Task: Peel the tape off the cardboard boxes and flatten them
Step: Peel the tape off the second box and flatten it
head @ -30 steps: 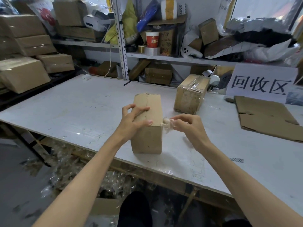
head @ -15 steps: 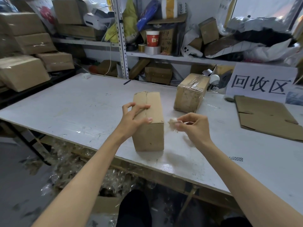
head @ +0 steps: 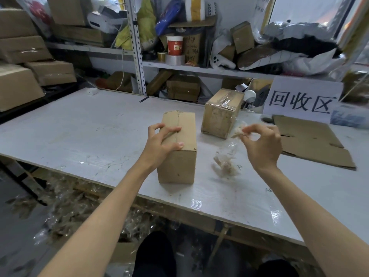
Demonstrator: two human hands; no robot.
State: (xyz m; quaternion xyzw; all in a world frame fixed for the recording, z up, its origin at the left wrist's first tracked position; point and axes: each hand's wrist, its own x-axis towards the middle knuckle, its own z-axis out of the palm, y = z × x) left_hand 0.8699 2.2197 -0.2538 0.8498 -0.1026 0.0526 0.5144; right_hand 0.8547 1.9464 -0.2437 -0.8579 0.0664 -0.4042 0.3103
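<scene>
A tall brown cardboard box [head: 179, 164] stands upright on the white table [head: 79, 132], its top seam bare of tape. My left hand [head: 161, 142] grips the box's top left edge, thumb on the near edge and fingers over the top. To the right of the box, my right hand [head: 261, 146] is raised above the table and pinches a strip of clear tape. A crumpled wad of the tape [head: 225, 166] dangles below the fingers, just over the tabletop. A second box [head: 219, 118], still wrapped in clear tape, stands behind.
Flattened cardboard [head: 311, 140] lies at the right under a white sign [head: 301, 100]. Stacked boxes [head: 18, 86] sit at the left; cluttered shelves run along the back. Crumpled tape scraps [head: 69, 206] litter the floor below the table's near edge.
My right hand has pulled away from the box to the right and upward, drawing the tape free; the wad now hangs loose. My left hand has stayed on the box.
</scene>
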